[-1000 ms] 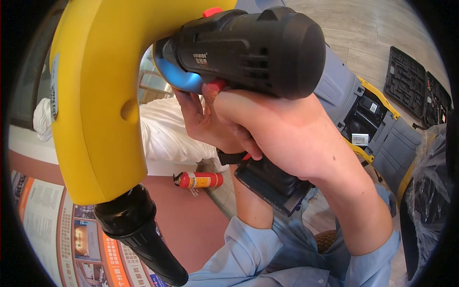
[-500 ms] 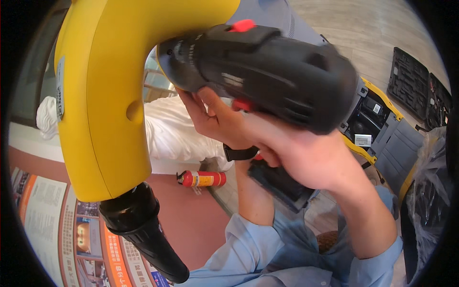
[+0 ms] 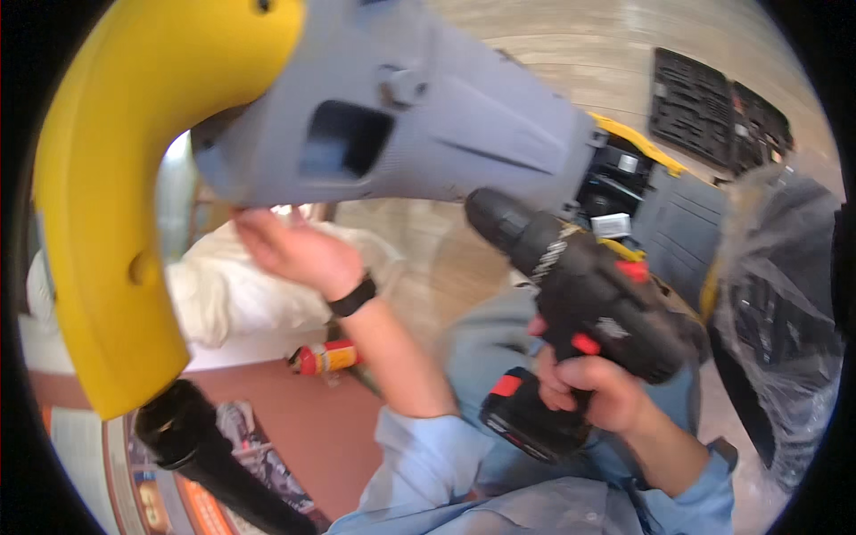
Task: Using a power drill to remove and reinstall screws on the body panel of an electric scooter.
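Observation:
My right hand (image 3: 602,392) is wrapped round the handle of a black cordless drill (image 3: 593,299) with red accents. Its chuck points up and left, apart from the grey housing above it. A large machine spans the upper left, with a curved yellow arm (image 3: 98,232) joined to a grey body (image 3: 464,116) that has a dark rectangular recess. Below the grey body's left end, my left hand (image 3: 308,254) reaches up with fingers stretched out, fingertips at its underside. A black strap circles that wrist. From the yellow arm's lower end a black nozzle-like tube (image 3: 209,455) hangs down.
Farther right, the machine has an opened grey-and-yellow compartment (image 3: 615,192). A black tool case (image 3: 695,107) lies open on the floor, above a clear plastic-wrapped item (image 3: 785,303). A red fire extinguisher (image 3: 323,358) and white cloth (image 3: 241,285) are at lower left, near printed panels (image 3: 169,499).
The drill has come away from the machine, down and right, in my right hand. My left hand now reaches the grey underside. The whole view has shifted, showing more of the grey body.

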`<action>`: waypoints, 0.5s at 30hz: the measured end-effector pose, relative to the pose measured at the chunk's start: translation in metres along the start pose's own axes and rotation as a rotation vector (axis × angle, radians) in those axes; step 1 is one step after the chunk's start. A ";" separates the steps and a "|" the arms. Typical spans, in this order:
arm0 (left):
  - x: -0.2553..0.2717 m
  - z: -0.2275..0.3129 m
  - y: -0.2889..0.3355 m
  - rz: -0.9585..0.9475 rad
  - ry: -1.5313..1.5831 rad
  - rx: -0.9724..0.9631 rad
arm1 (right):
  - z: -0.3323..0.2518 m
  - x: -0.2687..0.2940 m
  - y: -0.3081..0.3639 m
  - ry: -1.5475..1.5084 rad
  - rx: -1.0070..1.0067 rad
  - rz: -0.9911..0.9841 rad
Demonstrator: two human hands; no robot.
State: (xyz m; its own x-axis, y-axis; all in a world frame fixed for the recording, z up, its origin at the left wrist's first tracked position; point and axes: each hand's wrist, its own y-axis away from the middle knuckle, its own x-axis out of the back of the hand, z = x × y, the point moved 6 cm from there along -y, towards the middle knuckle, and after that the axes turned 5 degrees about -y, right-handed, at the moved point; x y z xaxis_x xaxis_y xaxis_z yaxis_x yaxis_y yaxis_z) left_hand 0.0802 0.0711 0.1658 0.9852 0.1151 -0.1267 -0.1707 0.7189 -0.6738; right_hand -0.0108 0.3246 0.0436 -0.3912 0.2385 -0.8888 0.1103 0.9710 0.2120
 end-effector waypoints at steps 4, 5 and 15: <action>-0.010 -0.001 0.004 -0.021 0.053 0.017 | 0.019 0.034 -0.008 -0.139 0.058 0.186; -0.008 0.002 0.002 -0.010 0.043 0.002 | 0.021 0.032 -0.011 -0.233 0.002 0.185; -0.001 -0.011 0.012 0.138 0.129 0.085 | 0.023 0.019 -0.036 -0.050 0.180 0.031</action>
State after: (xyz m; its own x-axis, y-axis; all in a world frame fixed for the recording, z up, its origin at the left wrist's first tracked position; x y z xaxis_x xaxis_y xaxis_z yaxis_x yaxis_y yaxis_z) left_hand 0.0772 0.0727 0.1498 0.9417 0.1316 -0.3098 -0.2969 0.7584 -0.5803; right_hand -0.0015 0.2939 0.0098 -0.3399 0.2634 -0.9028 0.2855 0.9436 0.1678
